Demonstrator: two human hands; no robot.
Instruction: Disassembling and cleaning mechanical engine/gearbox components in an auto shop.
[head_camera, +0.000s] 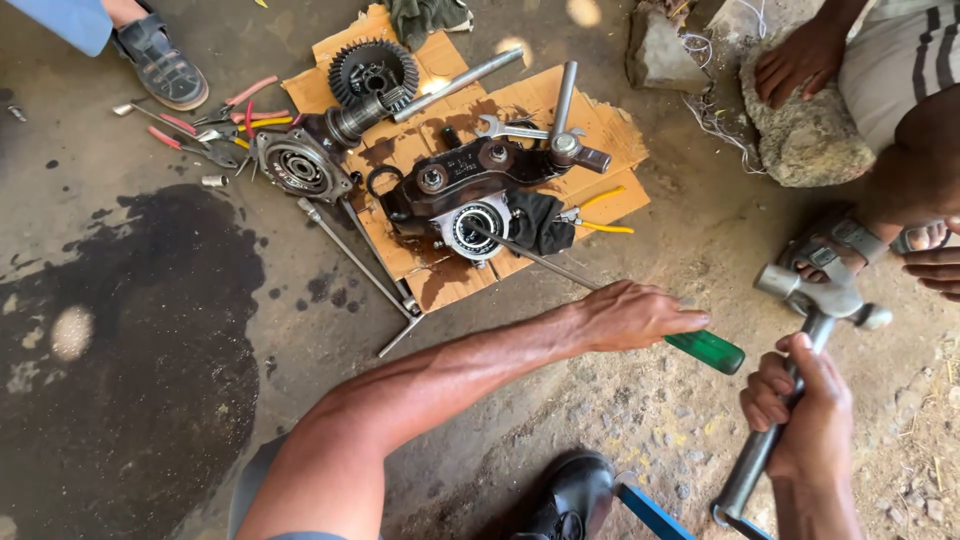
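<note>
- Gripping the green-handled screwdriver (640, 305) with my left hand (630, 315), fingers clenched round the upper part of the handle; the green end sticks out toward my right.
- Its long metal shaft runs up and left, and the tip rests against the round bearing (468, 230) at the front of the dark gear housing (470, 180).
- My right hand (805, 410) is closed round the metal shaft of a hammer (815, 300); the steel head sits above my fist, just right of the screwdriver's green end and apart from it.
- The housing lies on a sheet of stained cardboard (600, 130) on the concrete floor (700, 240), with a black rag (540, 222) touching its right side.
- On the same cardboard: a toothed gear (372, 68) on a shaft, a round flanged part (300, 168) at the left edge, a spanner (510, 128) and a steel rod (460, 85).
- Left of the cardboard lie red-handled pliers (190, 130) and small tools.
- A large dark oil stain (150, 330) spreads over the floor on the left.
- Another person's hand (795, 60) rests on a stone (810, 135) at upper right; a sandalled foot (160, 60) shows at upper left.
- My black shoe (575, 490) is at the bottom edge.
</note>
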